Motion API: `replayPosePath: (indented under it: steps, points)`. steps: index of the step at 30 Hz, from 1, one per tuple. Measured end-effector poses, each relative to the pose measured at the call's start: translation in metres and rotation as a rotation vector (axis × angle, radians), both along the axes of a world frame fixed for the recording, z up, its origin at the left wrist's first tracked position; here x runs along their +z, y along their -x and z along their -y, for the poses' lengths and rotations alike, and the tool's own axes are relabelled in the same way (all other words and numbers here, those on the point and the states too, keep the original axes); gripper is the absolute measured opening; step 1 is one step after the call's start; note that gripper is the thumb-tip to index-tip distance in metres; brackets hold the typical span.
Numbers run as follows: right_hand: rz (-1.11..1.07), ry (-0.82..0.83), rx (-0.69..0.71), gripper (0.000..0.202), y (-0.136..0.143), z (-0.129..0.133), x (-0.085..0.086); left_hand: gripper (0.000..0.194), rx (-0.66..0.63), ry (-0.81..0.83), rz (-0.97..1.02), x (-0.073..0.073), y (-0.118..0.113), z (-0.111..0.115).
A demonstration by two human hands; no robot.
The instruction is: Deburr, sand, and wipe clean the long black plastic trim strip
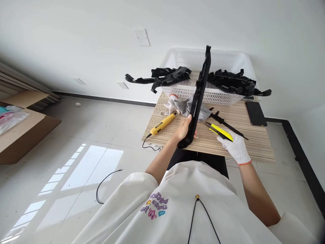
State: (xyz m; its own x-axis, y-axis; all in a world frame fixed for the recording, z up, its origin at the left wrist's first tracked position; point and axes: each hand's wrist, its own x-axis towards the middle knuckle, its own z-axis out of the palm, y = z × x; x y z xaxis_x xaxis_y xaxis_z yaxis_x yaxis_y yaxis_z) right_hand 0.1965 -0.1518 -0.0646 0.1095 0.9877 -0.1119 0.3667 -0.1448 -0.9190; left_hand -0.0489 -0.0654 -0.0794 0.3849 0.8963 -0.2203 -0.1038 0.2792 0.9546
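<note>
My bare left hand (185, 129) is closed round the lower part of a long black plastic part (198, 98), which stands up over the table's front edge. My right hand (235, 146), in a white glove with an orange cuff, grips a yellow and black cutter (221, 131) pointing toward that part. Between the hands and the basket lie a grey cloth (184, 105) and a white glove (171, 104). A yellow corded tool (163, 124) rests on the table to the left. Behind my right hand is a thin black piece (227, 125).
A white basket (215, 98) at the back of the wooden table (262, 145) carries black plastic parts (172, 77) on the left and more (232, 82) on the right. A black phone (256, 113) lies at the right. A cardboard box (27, 135) and a cable (100, 186) are on the floor.
</note>
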Motion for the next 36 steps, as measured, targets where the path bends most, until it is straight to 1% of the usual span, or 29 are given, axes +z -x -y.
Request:
replayPosePath:
  steps: [1, 2, 4, 5, 7, 9, 11, 15, 16, 19, 21, 25, 31, 34, 36]
  points:
    - [-0.025, 0.013, -0.024, 0.05, 0.0, 0.0, 0.0, 0.081, -0.007, -0.005, -0.008, 0.0, 0.0, 0.0]
    - [-0.036, 0.025, -0.013, 0.051, -0.001, 0.0, -0.001, 0.082, -0.014, -0.009, -0.011, 0.001, 0.0, 0.0]
    - [-0.011, 0.022, 0.05, 0.05, -0.002, 0.0, -0.004, 0.084, -0.021, -0.014, -0.014, 0.001, 0.0, 0.0]
    - [0.003, 0.015, 0.059, 0.049, -0.002, 0.0, -0.006, 0.085, -0.023, -0.016, -0.017, 0.001, 0.0, 0.0]
    - [-0.035, -0.003, -0.017, 0.051, -0.003, 0.0, -0.009, 0.086, -0.026, -0.017, -0.027, 0.002, 0.0, 0.0]
    - [-0.145, -0.008, -0.118, 0.055, -0.003, 0.001, -0.011, 0.085, -0.023, -0.021, -0.034, 0.002, 0.0, 0.0]
    - [-0.192, -0.002, -0.123, 0.055, -0.002, 0.001, -0.01, 0.083, -0.019, -0.026, -0.033, 0.001, 0.0, 0.001]
    - [-0.053, -0.009, -0.005, 0.047, 0.0, 0.0, -0.006, 0.081, -0.03, -0.037, -0.054, 0.0, 0.001, -0.001]
    - [-0.046, -0.009, -0.011, 0.048, 0.001, 0.0, -0.004, 0.081, -0.033, -0.036, -0.063, 0.0, 0.001, -0.001]
    - [-0.117, 0.002, -0.109, 0.054, 0.003, -0.002, -0.001, 0.081, -0.026, -0.02, -0.085, 0.001, -0.001, -0.004]
    - [-0.138, -0.01, -0.142, 0.059, 0.004, -0.003, 0.001, 0.081, -0.022, -0.028, -0.104, 0.002, -0.002, -0.005]
    - [-0.103, -0.032, -0.095, 0.054, 0.005, -0.003, 0.002, 0.077, -0.029, -0.07, -0.095, 0.002, -0.004, -0.006]
    - [-0.08, -0.017, -0.112, 0.049, 0.004, -0.001, 0.001, 0.079, -0.036, -0.022, -0.051, 0.003, -0.004, -0.006]
    - [-0.041, -0.017, -0.113, 0.051, 0.002, 0.0, -0.001, 0.08, -0.029, -0.016, -0.035, 0.002, -0.003, -0.007]
    - [-0.043, -0.003, -0.072, 0.053, 0.001, 0.001, -0.001, 0.079, -0.03, -0.03, -0.03, 0.0, -0.001, -0.006]
